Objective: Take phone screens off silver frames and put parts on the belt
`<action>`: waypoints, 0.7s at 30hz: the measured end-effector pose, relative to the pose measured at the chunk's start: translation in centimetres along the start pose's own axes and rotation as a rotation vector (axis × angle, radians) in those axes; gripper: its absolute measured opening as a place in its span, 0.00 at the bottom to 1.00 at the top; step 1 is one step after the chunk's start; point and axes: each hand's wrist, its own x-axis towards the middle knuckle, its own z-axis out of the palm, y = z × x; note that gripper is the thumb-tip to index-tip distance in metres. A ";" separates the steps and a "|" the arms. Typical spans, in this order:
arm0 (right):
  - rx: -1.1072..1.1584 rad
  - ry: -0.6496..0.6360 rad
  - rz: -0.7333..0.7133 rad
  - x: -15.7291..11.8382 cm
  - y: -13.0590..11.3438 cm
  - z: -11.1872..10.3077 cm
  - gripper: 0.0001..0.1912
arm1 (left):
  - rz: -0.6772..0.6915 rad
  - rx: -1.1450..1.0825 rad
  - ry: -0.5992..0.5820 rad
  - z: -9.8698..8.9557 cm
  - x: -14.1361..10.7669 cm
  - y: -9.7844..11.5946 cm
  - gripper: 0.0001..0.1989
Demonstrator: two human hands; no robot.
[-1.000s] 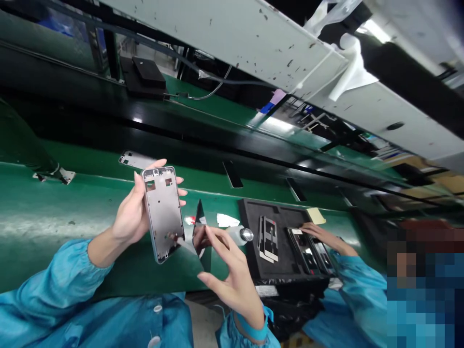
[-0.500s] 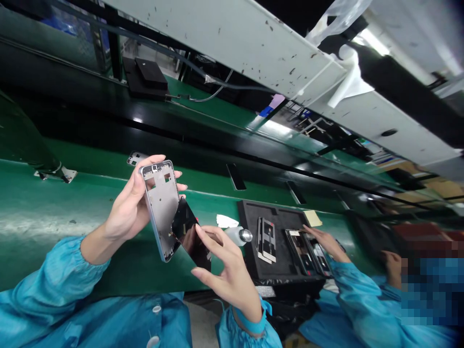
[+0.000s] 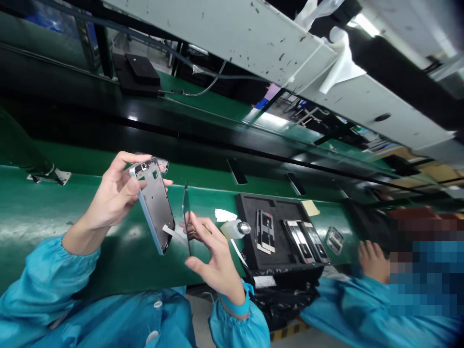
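Observation:
My left hand (image 3: 118, 193) grips a phone frame (image 3: 156, 205) by its upper end, its grey inner face showing and its blue edge toward me. To the right of it, my right hand (image 3: 212, 249) holds a thin dark panel (image 3: 186, 217), seen nearly edge-on. A white strip (image 3: 174, 233) runs between the lower part of the frame and the panel. Frame and panel are apart, both above the green table (image 3: 126, 270). Behind my left hand lies another metal phone part (image 3: 164, 165), partly hidden.
On the right are a capped bottle (image 3: 234, 229), white paper (image 3: 224, 215) and a black foam tray (image 3: 253, 205) with several phone parts. A co-worker's hand (image 3: 373, 261) rests beyond it, near a clear case (image 3: 334, 240). Dark panels (image 3: 237, 171) lie behind.
My right hand has turned the dark panel edge-on and away from the frame, exposing the white strip. My left hand has moved slightly left. The co-worker's hand has left the tray; a clear case shows beside it.

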 end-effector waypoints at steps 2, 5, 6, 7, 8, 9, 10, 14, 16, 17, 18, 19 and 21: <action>0.040 0.027 0.008 0.5 0.1 0.9 0.42 | -0.007 0.021 0.001 0.3 0.0 -0.4 0.24; 0.145 0.095 0.010 1.4 0.5 2.7 0.44 | -0.007 0.090 0.010 0.7 -0.1 -1.1 0.23; 0.171 0.113 0.011 1.6 0.6 3.3 0.44 | -0.013 0.122 0.013 0.7 -0.2 -1.3 0.23; 0.188 0.126 0.010 1.9 0.8 3.8 0.44 | -0.019 0.156 0.015 0.7 -0.3 -1.5 0.23; 0.200 0.135 0.008 2.0 1.0 4.3 0.44 | -0.019 0.188 0.020 0.7 -0.3 -1.6 0.23; 0.208 0.141 0.005 2.2 1.1 4.6 0.44 | -0.016 0.214 0.030 0.6 -0.4 -1.7 0.23; 0.212 0.145 0.001 2.3 1.3 4.9 0.45 | -0.008 0.232 0.039 0.5 -0.4 -1.8 0.23; 0.214 0.152 -0.021 2.8 1.7 5.5 0.43 | 0.004 0.227 0.086 0.4 -0.2 -1.9 0.24; 0.195 0.153 -0.039 3.1 1.7 5.5 0.43 | 0.008 0.202 0.103 0.2 -0.1 -1.9 0.24; 0.172 0.151 -0.049 3.3 1.8 5.5 0.43 | 0.017 0.198 0.106 0.1 -0.1 -2.0 0.24; 0.140 0.147 -0.056 3.5 1.9 5.5 0.42 | 0.032 0.199 0.102 0.0 -0.2 -2.0 0.23; 0.104 0.139 -0.063 3.7 1.9 5.5 0.42 | 0.050 0.203 0.091 -0.2 -0.3 -2.1 0.23; 0.049 0.121 -0.081 4.0 2.3 5.6 0.40 | 0.069 0.211 0.063 -0.2 -0.6 -2.3 0.22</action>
